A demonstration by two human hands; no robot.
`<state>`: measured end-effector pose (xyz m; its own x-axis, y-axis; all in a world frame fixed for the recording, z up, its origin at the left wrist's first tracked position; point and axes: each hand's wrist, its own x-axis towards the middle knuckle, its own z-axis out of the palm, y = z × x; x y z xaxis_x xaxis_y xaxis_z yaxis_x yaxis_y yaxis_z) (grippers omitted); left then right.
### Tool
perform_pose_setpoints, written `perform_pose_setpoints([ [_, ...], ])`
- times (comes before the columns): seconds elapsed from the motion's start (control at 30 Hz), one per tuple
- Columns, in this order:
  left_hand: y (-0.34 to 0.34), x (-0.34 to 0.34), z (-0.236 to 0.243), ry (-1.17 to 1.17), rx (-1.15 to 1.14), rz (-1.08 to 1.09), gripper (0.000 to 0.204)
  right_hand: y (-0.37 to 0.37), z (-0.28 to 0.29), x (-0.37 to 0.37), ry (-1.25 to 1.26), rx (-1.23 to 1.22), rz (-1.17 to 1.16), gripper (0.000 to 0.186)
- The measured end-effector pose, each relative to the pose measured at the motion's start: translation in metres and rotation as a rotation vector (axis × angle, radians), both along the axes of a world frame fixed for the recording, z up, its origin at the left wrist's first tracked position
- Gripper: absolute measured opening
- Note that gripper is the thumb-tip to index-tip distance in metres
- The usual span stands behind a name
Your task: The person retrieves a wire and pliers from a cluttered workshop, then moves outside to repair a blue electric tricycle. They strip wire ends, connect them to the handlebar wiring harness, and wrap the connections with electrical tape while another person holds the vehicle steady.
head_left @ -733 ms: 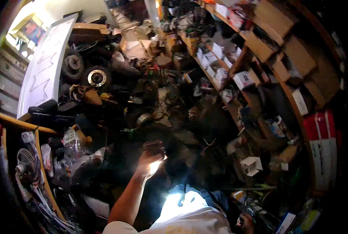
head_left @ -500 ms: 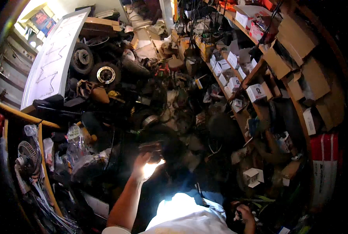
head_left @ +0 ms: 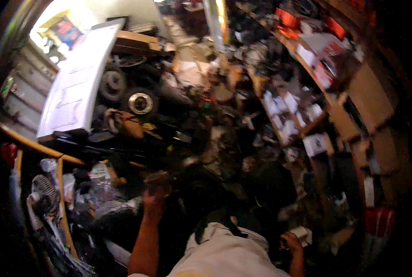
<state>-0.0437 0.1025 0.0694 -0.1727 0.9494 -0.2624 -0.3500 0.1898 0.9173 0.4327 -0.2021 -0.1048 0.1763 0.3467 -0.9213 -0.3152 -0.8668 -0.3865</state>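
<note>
My left hand (head_left: pixel 154 197) is closed on a dark, flat object (head_left: pixel 157 179) above the dark, cluttered middle of the room; blur hides its details. At the lower right, my right hand (head_left: pixel 292 244) has curled fingers, and what it holds, if anything, is hidden. A small white box (head_left: pixel 302 235) lies just behind that hand; whether they touch I cannot tell.
Tyres (head_left: pixel 139 104) and a long white panel (head_left: pixel 72 78) are at upper left. A wooden rail (head_left: pixel 44 148) borders a fan (head_left: pixel 44 194) and bagged items at left. Shelves of cardboard boxes (head_left: pixel 367 92) line the right. Dark clutter fills the middle.
The bright light at my left hand and on my shirt is gone. My left hand has moved leftward, and the view has shifted, putting the room lower and further right in the picture.
</note>
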Motion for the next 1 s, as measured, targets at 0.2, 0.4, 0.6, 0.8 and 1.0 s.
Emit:
perform_pose_setpoints([
  [0.2,0.054,-0.028,-0.023,0.117,0.005,0.172,0.047,0.098,0.049,0.012,0.061,0.002,0.060,0.021],
  [0.4,0.107,-0.146,-0.030,0.128,0.126,0.644,0.041,0.186,0.046,0.031,0.190,0.058,0.061,0.025],
  [0.6,0.157,-0.274,-0.066,0.428,-0.104,1.109,0.064,0.282,0.040,0.027,0.203,0.129,0.073,0.030],
  [0.8,0.072,-0.406,-0.214,0.860,-0.149,1.052,0.072,0.518,0.047,-0.032,0.024,0.017,0.600,0.026],
  [1.0,0.057,-0.380,-0.231,0.860,-0.445,0.871,0.064,0.712,0.119,-0.066,-0.232,0.262,0.759,0.022],
])
